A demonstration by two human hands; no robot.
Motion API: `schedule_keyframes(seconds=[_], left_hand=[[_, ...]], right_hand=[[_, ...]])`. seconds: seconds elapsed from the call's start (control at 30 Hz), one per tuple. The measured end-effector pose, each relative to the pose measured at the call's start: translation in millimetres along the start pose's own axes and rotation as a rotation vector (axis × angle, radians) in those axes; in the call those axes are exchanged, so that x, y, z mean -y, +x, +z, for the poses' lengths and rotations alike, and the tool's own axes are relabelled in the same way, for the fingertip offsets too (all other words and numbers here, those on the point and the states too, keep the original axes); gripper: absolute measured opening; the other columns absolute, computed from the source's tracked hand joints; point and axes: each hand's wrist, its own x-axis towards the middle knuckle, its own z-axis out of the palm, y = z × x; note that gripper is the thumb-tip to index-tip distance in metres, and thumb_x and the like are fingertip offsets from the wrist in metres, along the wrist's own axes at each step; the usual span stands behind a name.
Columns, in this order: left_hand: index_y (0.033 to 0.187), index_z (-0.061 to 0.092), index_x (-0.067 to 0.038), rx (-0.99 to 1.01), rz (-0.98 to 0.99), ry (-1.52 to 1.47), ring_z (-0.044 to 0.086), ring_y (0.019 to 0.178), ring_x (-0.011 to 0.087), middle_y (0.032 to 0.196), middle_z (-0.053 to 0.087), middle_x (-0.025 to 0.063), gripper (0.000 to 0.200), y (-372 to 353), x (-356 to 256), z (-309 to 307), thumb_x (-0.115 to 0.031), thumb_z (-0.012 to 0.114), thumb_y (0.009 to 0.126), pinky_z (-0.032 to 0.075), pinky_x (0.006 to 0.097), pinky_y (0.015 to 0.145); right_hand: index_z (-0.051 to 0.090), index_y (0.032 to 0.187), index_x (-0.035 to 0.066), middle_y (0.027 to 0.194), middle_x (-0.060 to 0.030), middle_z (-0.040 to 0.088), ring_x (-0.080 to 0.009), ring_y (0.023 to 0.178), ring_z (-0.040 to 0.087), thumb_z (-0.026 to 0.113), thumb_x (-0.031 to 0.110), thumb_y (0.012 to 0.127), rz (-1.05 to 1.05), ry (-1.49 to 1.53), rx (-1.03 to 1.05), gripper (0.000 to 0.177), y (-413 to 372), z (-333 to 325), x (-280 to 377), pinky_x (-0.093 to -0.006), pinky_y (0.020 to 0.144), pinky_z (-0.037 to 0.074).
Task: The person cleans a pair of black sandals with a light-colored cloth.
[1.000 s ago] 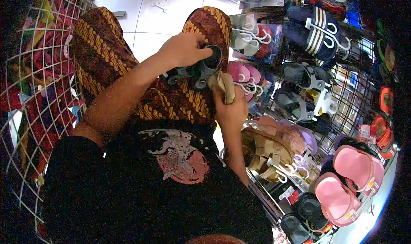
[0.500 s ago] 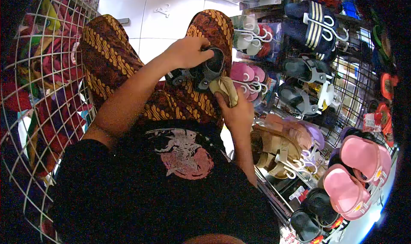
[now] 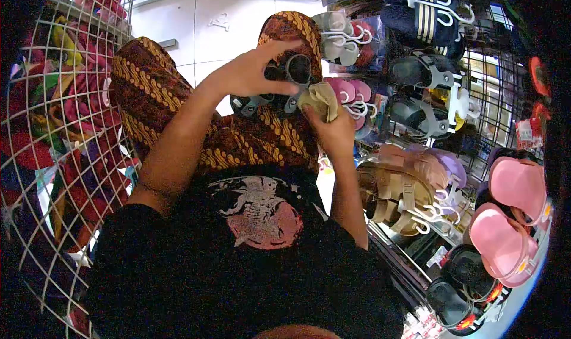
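A dark sandal with grey straps (image 3: 299, 70) is over my lap, in front of my right knee. My left hand (image 3: 253, 71) curves around it from the left, index finger along the top edge and thumb by the strap. The rest of its fingers are hidden. In my right hand (image 3: 334, 130) is a crumpled beige cloth (image 3: 321, 101), pinched and pressed close against the sandal's near right side. Just below my left hand, a second dark piece with a grey strap and round rivet (image 3: 247, 105) shows on the patterned trousers (image 3: 238, 145).
A wire mesh basket (image 3: 65, 148) of colourful items stands at my left. To the right, a rack holds hanging footwear: navy striped slides (image 3: 419, 17), grey sandals (image 3: 416, 71), brown sandals (image 3: 395, 190) and pink clogs (image 3: 502, 241). White floor tiles (image 3: 205, 17) lie ahead.
My left thumb and index finger have spread wider around the sandal. My right hand with the cloth has moved up slightly. The view has shifted a little.
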Motion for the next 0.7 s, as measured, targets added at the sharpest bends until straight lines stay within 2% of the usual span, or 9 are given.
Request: schedule_keyframes(seconds=[0.13,0.27,0.3,0.4,0.43,0.53,0.57,0.67,0.7], left_hand=[[0.132,0.051,-0.010,0.100,-0.085,-0.007,0.057,0.117,0.0285,0.122,0.062,0.0165,0.077,3.3,-3.1,-5.3,-0.046,0.083,0.072,0.043,0.0391,0.101],[0.128,0.052,-0.012,0.069,-0.254,-0.017,0.061,0.110,0.0314,0.114,0.065,0.0170,0.073,6.8,-11.8,0.4,-0.042,0.084,0.070,0.045,0.0407,0.096],[0.127,0.053,-0.012,0.048,-0.296,0.008,0.061,0.108,0.0321,0.112,0.065,0.0173,0.072,7.0,-12.9,2.7,-0.041,0.085,0.070,0.046,0.0412,0.095],[0.123,0.054,-0.011,0.008,-0.352,0.068,0.063,0.104,0.0322,0.109,0.066,0.0182,0.068,7.9,-18.8,8.0,-0.038,0.085,0.069,0.048,0.0409,0.089],[0.123,0.054,-0.010,-0.013,-0.359,0.079,0.064,0.102,0.0318,0.107,0.067,0.0181,0.068,7.4,-21.5,11.3,-0.037,0.085,0.069,0.048,0.0403,0.089],[0.121,0.053,-0.009,-0.078,-0.366,0.077,0.066,0.099,0.0306,0.105,0.068,0.0174,0.067,7.4,-27.0,20.6,-0.035,0.086,0.068,0.050,0.0385,0.087],[0.121,0.053,-0.009,-0.100,-0.363,0.049,0.066,0.098,0.0301,0.104,0.068,0.0170,0.067,6.2,-23.7,25.8,-0.034,0.086,0.068,0.050,0.0379,0.086],[0.119,0.053,-0.006,-0.132,-0.303,0.004,0.066,0.096,0.0270,0.103,0.068,0.0167,0.067,4.6,-20.9,27.6,-0.031,0.087,0.068,0.050,0.0357,0.086],[0.119,0.053,-0.005,-0.129,-0.277,-0.022,0.066,0.096,0.0264,0.103,0.068,0.0167,0.067,2.2,-19.5,27.1,-0.031,0.087,0.068,0.050,0.0353,0.087]], right_hand=[[0.060,0.123,0.008,0.111,-0.0139,0.069,-0.0319,0.102,0.067,0.075,0.044,0.080,-0.095,0.141,0.061,0.058,2.8,-3.0,-4.3,-0.0416,0.087,0.052],[0.058,0.125,0.005,0.112,-0.0179,0.068,-0.0357,0.104,0.066,0.068,0.039,0.088,-0.081,0.016,0.062,0.051,-12.4,-17.1,-9.4,-0.0415,0.090,0.051],[0.054,0.129,0.004,0.117,-0.0210,0.065,-0.0389,0.108,0.063,0.064,0.034,0.091,0.110,0.103,0.211,0.049,-22.4,-35.9,13.7,-0.0434,0.091,0.050],[0.052,0.130,0.004,0.121,-0.0206,0.063,-0.0388,0.110,0.062,0.062,0.028,0.093,0.033,0.117,0.060,0.046,-39.0,-42.3,-2.4,-0.0450,0.093,0.048],[0.052,0.132,0.007,0.119,-0.0188,0.064,-0.0368,0.110,0.062,0.062,0.017,0.088,-0.128,0.173,0.000,0.047,-46.7,-46.2,15.4,-0.0436,0.094,0.048],[0.055,0.132,0.010,0.114,-0.0176,0.066,-0.0297,0.106,0.064,0.065,0.003,0.078,-0.434,-0.208,-0.182,0.055,-60.1,-38.7,45.1,-0.0381,0.089,0.048],[0.052,0.138,0.019,0.118,-0.0176,0.062,-0.0338,0.103,0.062,0.062,0.001,0.073,-0.455,-0.394,-0.231,0.069,-65.4,-32.1,52.5,-0.0407,0.084,0.046],[0.047,0.144,0.026,0.120,-0.0173,0.057,-0.0352,0.097,0.058,0.057,0.002,0.076,-0.566,-0.792,-0.244,0.072,-73.7,-11.1,54.9,-0.0419,0.080,0.043],[0.041,0.148,0.029,0.113,-0.0169,0.053,-0.0371,0.093,0.055,0.053,0.002,0.080,-0.564,-0.797,-0.212,0.074,-77.1,-5.4,55.3,-0.0449,0.078,0.044]])
